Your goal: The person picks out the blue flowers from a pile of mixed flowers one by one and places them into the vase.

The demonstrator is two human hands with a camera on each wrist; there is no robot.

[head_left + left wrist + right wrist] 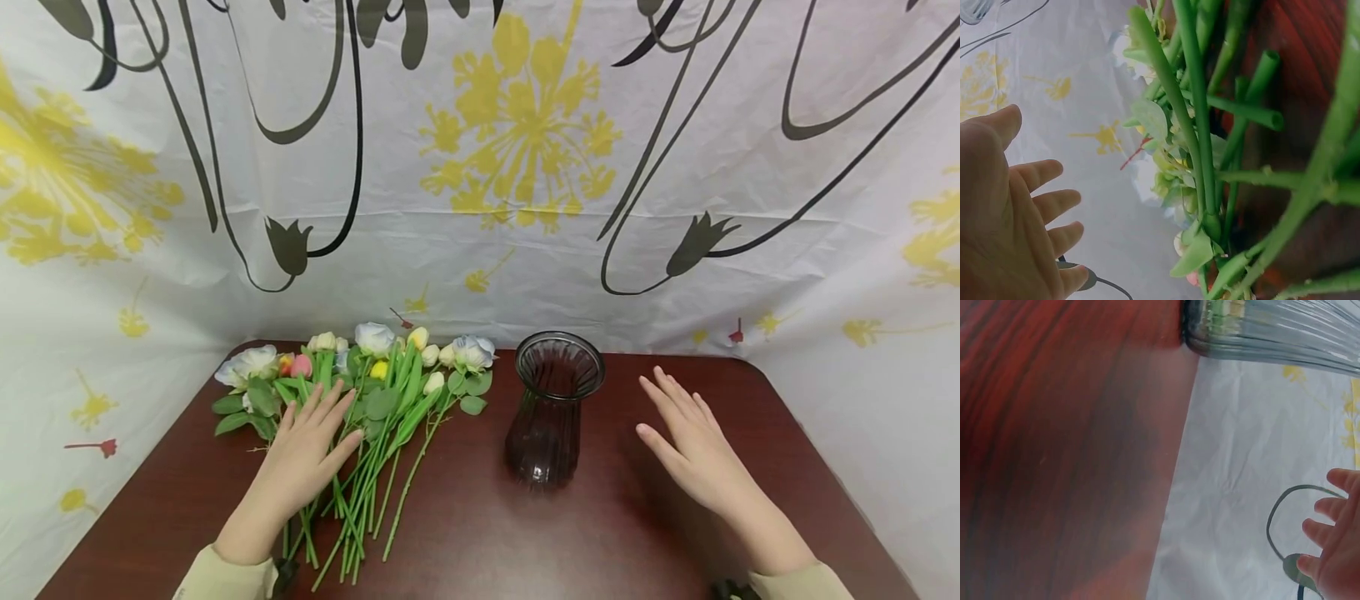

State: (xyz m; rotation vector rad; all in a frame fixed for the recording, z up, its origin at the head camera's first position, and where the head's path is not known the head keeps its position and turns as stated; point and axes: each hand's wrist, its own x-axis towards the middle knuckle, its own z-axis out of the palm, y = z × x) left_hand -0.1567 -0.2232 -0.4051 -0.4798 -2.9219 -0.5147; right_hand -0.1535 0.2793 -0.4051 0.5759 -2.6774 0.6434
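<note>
My left hand [303, 454] hovers over a bunch of artificial flowers [390, 404] on the left of the table, fingers spread and holding nothing. Pale blue roses, tulips in white, yellow and pink, and green leaves make up the bunch; its stems point toward me. In the left wrist view the green stems [1194, 125] lie beside the hand [1016, 219], apart from it. A dark, clear glass vase [551, 417] with a flared rim stands upright right of the flowers. Right of the vase, my right hand [697, 458] is held with straight fingers, not touching it.
The dark red wooden table [465, 533] has rounded far corners. A white cloth [405, 183] printed with yellow and grey flowers hangs behind it and along both sides. In the right wrist view, the vase's glass wall [1260, 337] shows at the top.
</note>
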